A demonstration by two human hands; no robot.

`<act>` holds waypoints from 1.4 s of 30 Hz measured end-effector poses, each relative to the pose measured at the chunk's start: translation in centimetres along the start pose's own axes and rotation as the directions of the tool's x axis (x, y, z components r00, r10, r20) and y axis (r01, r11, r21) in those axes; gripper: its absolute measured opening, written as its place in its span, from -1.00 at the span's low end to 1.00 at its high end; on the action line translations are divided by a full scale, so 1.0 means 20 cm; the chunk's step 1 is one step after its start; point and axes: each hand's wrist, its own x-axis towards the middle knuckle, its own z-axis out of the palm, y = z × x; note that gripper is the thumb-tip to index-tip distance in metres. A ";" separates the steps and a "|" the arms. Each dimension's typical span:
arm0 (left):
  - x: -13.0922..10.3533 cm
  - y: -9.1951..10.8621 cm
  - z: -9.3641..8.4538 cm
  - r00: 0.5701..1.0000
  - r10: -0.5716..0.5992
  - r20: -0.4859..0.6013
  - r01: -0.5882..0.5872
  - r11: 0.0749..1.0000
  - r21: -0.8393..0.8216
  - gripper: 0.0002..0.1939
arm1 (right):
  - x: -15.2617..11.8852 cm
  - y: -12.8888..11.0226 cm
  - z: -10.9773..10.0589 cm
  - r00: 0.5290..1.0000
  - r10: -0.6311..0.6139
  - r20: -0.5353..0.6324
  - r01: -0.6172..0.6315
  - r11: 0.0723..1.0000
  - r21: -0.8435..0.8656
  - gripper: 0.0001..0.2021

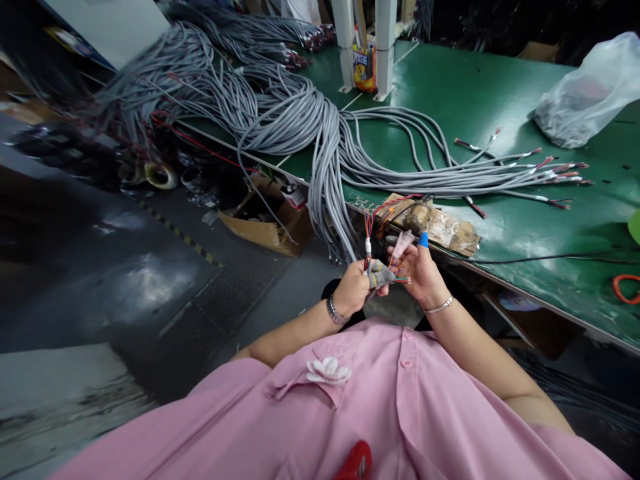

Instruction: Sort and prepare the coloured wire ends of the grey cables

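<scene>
My left hand (356, 285), with a grey cover on the thumb, is closed around the end of a grey cable. Thin coloured wires (401, 280) stick out from that grip toward the right. Another stripped cable end with a white sleeve (369, 247) rises just above this hand. My right hand (423, 272) has its fingers bent at the coloured wires; a pale wrap and a blue wrap cover two fingertips. Its fingers look pinched, but what lies between them is too small to make out. Both hands are close together in front of the bench edge.
A thick bundle of grey cables (300, 113) drapes over the green bench (450, 80), stripped ends to the right. Beside my hands is a worn wooden block (445, 228). A clear plastic bag (583, 93) stands at the right; a cardboard box (265, 230) sits below the edge.
</scene>
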 end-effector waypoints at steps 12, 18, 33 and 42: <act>0.03 -0.01 0.00 0.997 0.012 -0.070 -0.016 0.998 -0.067 -0.72 | 0.02 0.04 -0.01 0.956 -0.260 -0.137 0.245 0.963 -0.112 -0.61; 0.05 -0.02 0.01 0.997 0.023 -0.078 -0.031 0.995 -0.093 -0.72 | 0.06 0.05 0.00 0.964 -0.225 -0.143 0.218 0.974 -0.066 -0.54; 0.04 -0.04 0.00 0.996 0.039 -0.074 -0.044 0.997 -0.059 -0.73 | 0.06 0.04 0.02 0.997 -0.062 -0.050 0.070 0.980 0.187 -0.49; -0.01 -0.01 0.02 0.993 0.048 -0.111 -0.060 0.992 -0.108 -0.74 | 0.02 0.02 0.00 0.994 -0.101 -0.047 0.105 0.989 0.101 -0.67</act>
